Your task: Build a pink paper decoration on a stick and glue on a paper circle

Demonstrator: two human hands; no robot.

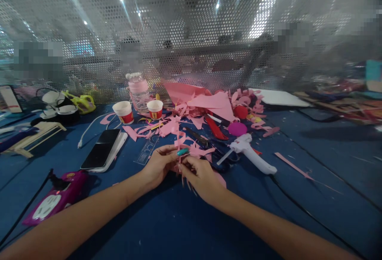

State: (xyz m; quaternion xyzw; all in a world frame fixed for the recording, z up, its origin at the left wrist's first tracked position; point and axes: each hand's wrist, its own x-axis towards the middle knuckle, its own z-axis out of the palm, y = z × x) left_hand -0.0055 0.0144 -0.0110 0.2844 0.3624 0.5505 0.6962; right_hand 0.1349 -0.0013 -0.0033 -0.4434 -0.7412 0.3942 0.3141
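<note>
My left hand [159, 164] and my right hand [203, 176] meet over the near middle of the table, fingers closed in a pinch. Between them is a cut pink paper piece [180, 137], rising above the fingertips and partly hidden by them. A long teal tip [182, 152] shows at my left thumb; it looks like a nail. Just beyond my right hand lie dark scissors [198, 136] among pink scraps. To the right, a white glue gun [252, 154] lies on its side, nozzle towards my right hand.
Behind my hands spreads a heap of pink paper [213, 105], with a purple disc [237, 129] and a red-handled tool [215, 128]. Paper cups [123, 113], a bottle [139, 93], a phone [101, 148] and a purple power strip [59, 196] stand or lie leftward. The glue gun's cord [307, 212] runs right.
</note>
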